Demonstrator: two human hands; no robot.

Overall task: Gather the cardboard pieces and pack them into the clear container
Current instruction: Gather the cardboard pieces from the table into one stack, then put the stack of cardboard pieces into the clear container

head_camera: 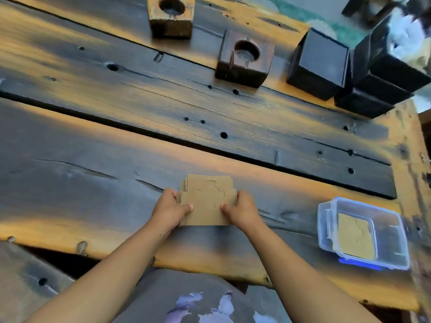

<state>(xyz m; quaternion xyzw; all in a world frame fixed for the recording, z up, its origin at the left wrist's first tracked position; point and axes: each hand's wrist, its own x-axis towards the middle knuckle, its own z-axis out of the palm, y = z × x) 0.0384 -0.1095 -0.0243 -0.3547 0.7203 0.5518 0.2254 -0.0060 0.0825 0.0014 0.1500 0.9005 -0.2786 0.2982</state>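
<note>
head view: left hand (169, 207) and right hand (242, 209) pinch a stack of cardboard pieces (206, 201) from both sides, thumbs on top, near the table's (93, 183) front edge. clear container (363, 233) at the right edge holds one cardboard piece (354, 236).

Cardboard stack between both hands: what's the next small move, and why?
Probably lift the cardboard stack and carry it right to the clear container. The left hand and right hand already pinch its sides, the pieces look roughly squared, and the container sits open with one piece inside.
</note>
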